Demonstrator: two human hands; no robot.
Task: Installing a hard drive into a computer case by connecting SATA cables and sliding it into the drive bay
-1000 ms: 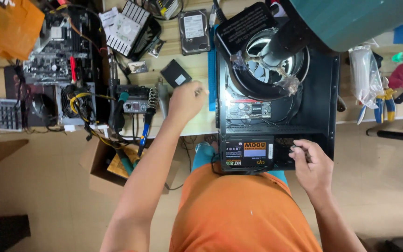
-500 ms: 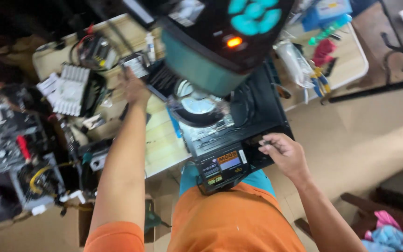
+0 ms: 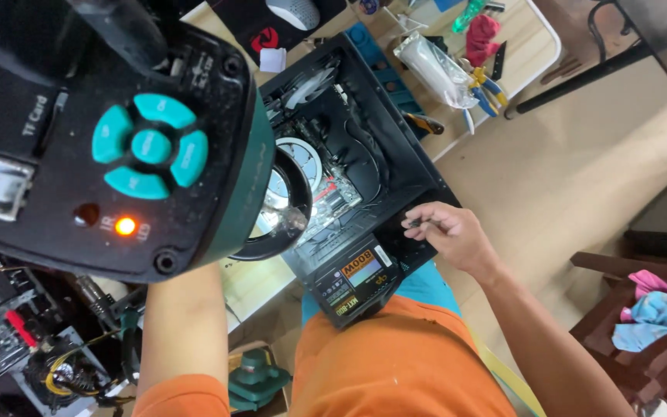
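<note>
Head view, looking down. A large black and teal device [image 3: 117, 131] with teal buttons and a lit orange lamp fills the upper left of the frame and hides much of the table behind it.

Wooden table [image 3: 538, 46]: an open black computer case [image 3: 418, 166] lies on its side, near end at the table edge over the person's lap. Inside the case: a white fan [image 3: 310, 81] at the far end, a round cooler [image 3: 299, 158] beside the middle, a board with dark cables next to it, and a black power supply [image 3: 357, 279] with an orange label in the near compartment, closest to the orange shirt [image 3: 395, 363].

Right hand [image 3: 449, 235]: rests on the near right corner of the case, just beside the power supply. Fingers curled, fingertips pinched on a small thin dark object [image 3: 413, 223]; too small to tell what it is.

Left hand: hidden behind the black and teal device; only the forearm [image 3: 183, 324] shows, reaching up towards the table. Cannot tell whether it is open or closed.

Right of the case on the table: a clear plastic bag [image 3: 434, 66], yellow-handled pliers [image 3: 484, 83], a red cloth [image 3: 484, 35].

Lower left: a circuit board [image 3: 1, 340] with red and yellow wires.

Right edge: a dark chair [image 3: 642, 270] holding pink and blue cloths [image 3: 650, 313]
</note>
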